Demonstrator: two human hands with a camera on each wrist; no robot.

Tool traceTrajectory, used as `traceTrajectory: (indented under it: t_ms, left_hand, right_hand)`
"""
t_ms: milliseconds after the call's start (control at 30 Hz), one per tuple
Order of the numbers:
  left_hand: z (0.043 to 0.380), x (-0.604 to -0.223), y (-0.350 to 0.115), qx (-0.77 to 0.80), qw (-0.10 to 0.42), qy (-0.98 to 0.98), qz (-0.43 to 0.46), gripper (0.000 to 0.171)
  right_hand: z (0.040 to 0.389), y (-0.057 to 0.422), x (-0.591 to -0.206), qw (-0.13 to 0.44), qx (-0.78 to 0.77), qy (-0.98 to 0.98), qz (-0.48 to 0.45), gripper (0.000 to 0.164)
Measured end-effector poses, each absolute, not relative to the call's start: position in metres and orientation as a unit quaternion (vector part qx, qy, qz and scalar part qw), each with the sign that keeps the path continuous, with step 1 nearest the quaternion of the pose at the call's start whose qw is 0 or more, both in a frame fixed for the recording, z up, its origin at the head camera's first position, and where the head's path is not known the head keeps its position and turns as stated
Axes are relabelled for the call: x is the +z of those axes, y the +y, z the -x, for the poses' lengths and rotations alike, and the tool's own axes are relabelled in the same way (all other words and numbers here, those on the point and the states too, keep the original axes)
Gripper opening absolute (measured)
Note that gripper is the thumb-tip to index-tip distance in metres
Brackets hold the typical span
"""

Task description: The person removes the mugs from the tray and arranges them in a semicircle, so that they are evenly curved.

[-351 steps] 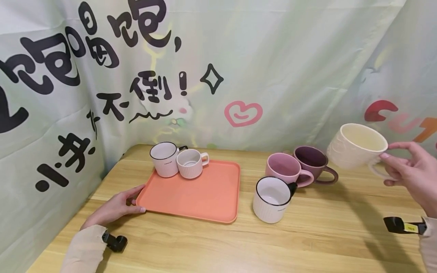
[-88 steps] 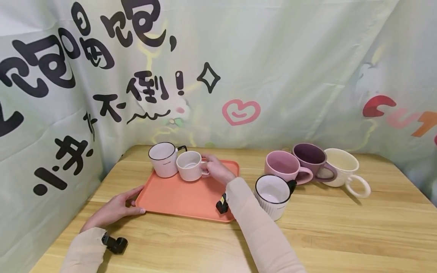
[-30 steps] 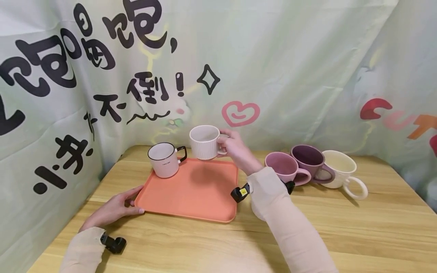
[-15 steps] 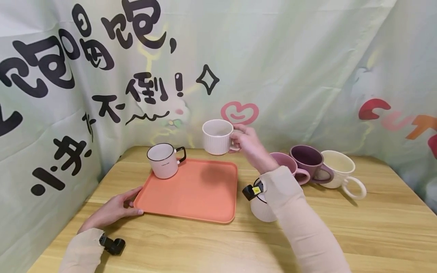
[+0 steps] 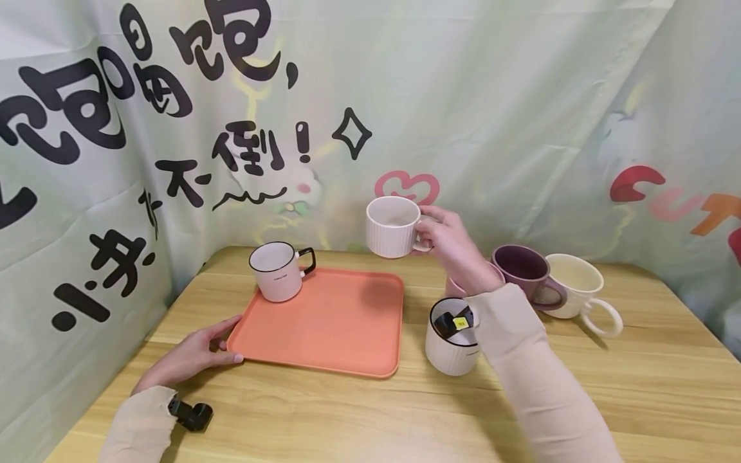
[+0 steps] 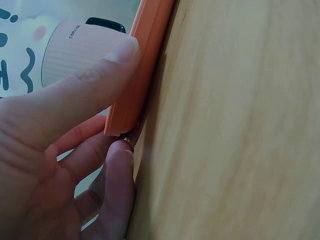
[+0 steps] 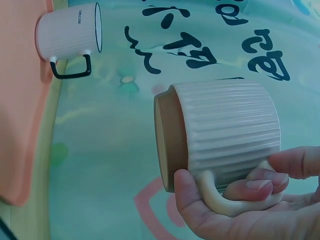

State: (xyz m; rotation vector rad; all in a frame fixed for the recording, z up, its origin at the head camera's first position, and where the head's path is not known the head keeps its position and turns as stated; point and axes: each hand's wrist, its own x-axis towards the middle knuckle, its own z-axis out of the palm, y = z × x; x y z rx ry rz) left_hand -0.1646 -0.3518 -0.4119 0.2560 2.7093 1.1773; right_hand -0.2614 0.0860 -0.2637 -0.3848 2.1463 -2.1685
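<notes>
My right hand [image 5: 454, 241] holds a small white ribbed mug [image 5: 392, 226] by its handle, up in the air past the tray's back right corner. In the right wrist view the fingers curl through the handle, and the mug's unglazed brown base [image 7: 172, 140] shows. My left hand [image 5: 191, 352] grips the near left corner of the orange tray [image 5: 324, 334], thumb on the edge and fingers around the corner. A white mug with a black rim and black handle [image 5: 276, 273] stands on the tray's back left corner.
Right of the tray stands another black-rimmed white mug [image 5: 451, 357], partly behind the wrist camera [image 5: 454, 323]. Beyond it are a pink mug [image 5: 454, 289], mostly hidden by my forearm, a purple mug [image 5: 521, 267] and a cream mug [image 5: 573, 283]. A printed curtain [image 5: 492, 116] hangs behind the table.
Since the older frames, the cream mug was set down by the purple one. My right hand took the small ribbed mug off the tray, lifting it and carrying it right. The left hand stays put.
</notes>
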Motion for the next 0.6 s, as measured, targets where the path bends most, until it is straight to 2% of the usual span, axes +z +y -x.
traceTrajectory:
  t_ms: [600]
  left_hand:
    - [0.164,-0.409,-0.351,0.399,0.091,0.908,-0.087,0.088]
  right_hand:
    - [0.254,0.122,-0.266,0.007,-0.697,0.708,0.115,0.049]
